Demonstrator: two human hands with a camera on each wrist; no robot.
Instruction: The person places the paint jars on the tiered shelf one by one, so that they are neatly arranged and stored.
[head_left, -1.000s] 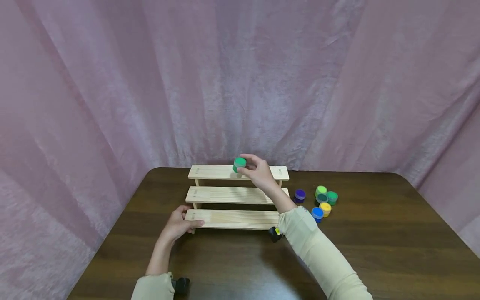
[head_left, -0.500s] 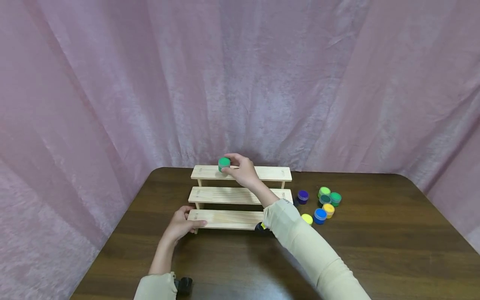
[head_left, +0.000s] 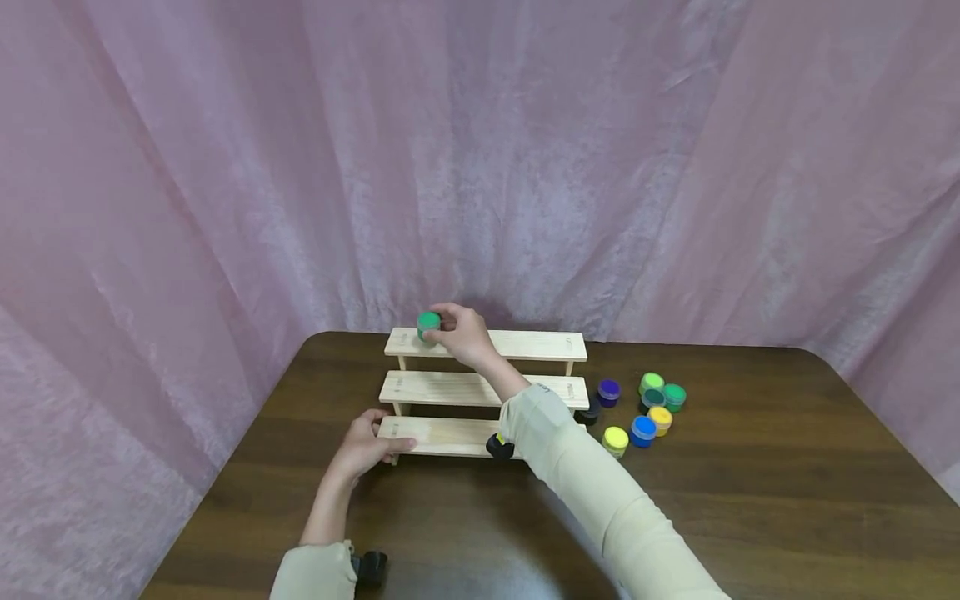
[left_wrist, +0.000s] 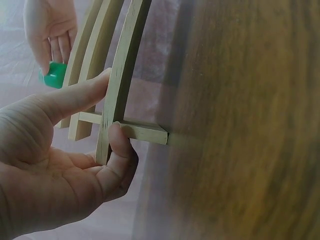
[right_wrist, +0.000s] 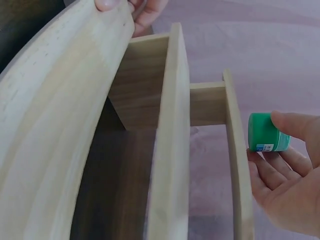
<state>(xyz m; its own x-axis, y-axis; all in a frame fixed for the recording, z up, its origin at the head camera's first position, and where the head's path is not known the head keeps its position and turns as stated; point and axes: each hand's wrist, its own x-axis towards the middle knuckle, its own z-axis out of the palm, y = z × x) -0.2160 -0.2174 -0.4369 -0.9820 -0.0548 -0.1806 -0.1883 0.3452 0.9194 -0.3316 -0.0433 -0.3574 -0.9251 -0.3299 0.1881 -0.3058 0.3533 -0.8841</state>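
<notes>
Pinching the green jar [head_left: 427,323] between thumb and fingers, your right hand [head_left: 462,337] has it upright at the left end of the top board [head_left: 525,343]; whether its base touches the wood, I can't tell. Your left hand [head_left: 363,447] grips the left end of the bottom board [head_left: 450,433], thumb on top, fingers curled beneath.

I'd judge you're near the beginning: that jar is the only one I can see up at the boards, and you haven't let go of it. Seemingly left are those on the table [head_left: 750,483] to the right: the purple jar [head_left: 609,392], light-green jar [head_left: 652,381], second green jar [head_left: 674,397], dark-green jar [head_left: 653,401], orange-yellow jar [head_left: 660,419], blue jar [head_left: 642,430] and yellow jar [head_left: 616,440].

Your right sleeve [head_left: 600,492] covers part of the bottom board. A black object [head_left: 590,412] behind the boards' right end is partly hidden; it may be another jar. The green jar's label [right_wrist: 265,148] is too small to read, and your left-wrist view blurs the jar.
</notes>
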